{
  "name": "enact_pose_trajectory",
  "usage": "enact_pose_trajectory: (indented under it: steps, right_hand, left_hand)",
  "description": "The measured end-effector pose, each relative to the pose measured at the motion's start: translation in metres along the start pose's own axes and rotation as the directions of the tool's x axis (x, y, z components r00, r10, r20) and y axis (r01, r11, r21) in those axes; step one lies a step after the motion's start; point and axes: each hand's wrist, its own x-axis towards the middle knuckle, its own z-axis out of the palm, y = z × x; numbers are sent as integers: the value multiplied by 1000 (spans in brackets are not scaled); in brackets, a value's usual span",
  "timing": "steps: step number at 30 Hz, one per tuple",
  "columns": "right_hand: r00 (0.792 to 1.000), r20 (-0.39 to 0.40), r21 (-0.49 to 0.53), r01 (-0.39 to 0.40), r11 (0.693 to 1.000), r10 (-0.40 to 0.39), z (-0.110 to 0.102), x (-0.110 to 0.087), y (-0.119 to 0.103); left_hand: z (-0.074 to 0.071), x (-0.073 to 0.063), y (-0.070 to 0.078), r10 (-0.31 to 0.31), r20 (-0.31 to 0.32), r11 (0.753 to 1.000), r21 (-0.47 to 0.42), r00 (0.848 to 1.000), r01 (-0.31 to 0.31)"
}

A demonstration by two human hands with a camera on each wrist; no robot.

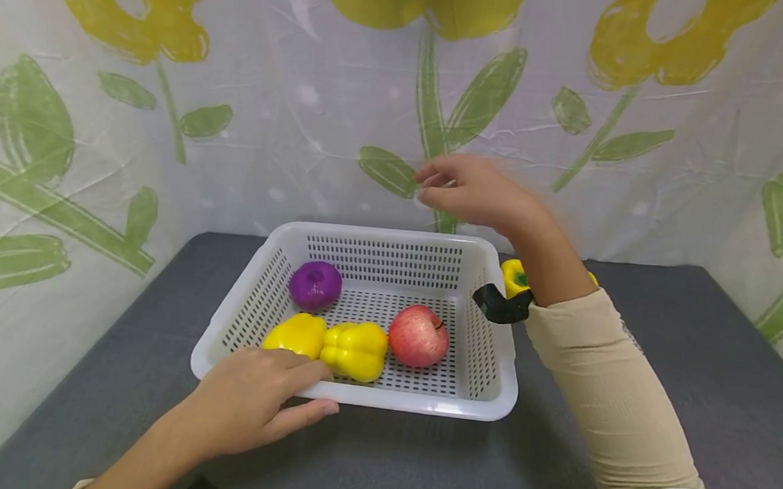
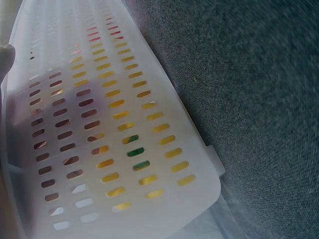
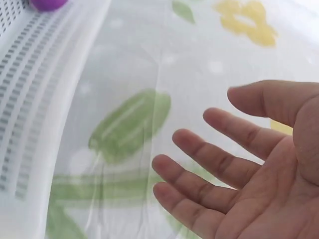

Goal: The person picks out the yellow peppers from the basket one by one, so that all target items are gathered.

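Note:
A white plastic basket (image 1: 416,402) with slotted walls stands on the dark tabletop. My left hand (image 1: 257,396) grips its front rim near the left corner, fingers over the inside and thumb outside. Under those fingers lie two yellow bell peppers (image 1: 357,352), end to end. Beside them sits a red apple (image 1: 418,337), and a glossy purple round vegetable (image 1: 315,285) is at the back left. My right hand (image 1: 470,189) is raised above the basket's back right, holding nothing; in the right wrist view its fingers (image 3: 199,191) are loosely spread, palm showing.
Outside the basket to the right, a yellow bell pepper (image 1: 514,277) with a green stem is partly hidden behind my right forearm. A pale curtain (image 1: 256,171) printed with yellow flowers hangs behind the dark tabletop (image 1: 624,375).

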Motion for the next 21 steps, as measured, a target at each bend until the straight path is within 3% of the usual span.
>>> enact_pose_trajectory:
  steps: [6,11,16,21]
  right_hand:
    - [986,108,-75,136,988,-128,27,20,-23]
    - [972,216,-207,135,969,-90,55,32,-37]
    - [945,325,-301,152,942,-48,82,39,-46]
    - [888,459,-367,160,916,29,106,41,-51]
  left_hand:
    - [0,0,0,6,-2,1000,3,1000,-6]
    - [0,0,0,1,8,1000,-9,1000,-1]
    - [1,0,0,-9,19,1000,-14,1000,9]
    - [0,1,0,-27,44,999,-33,999,29]
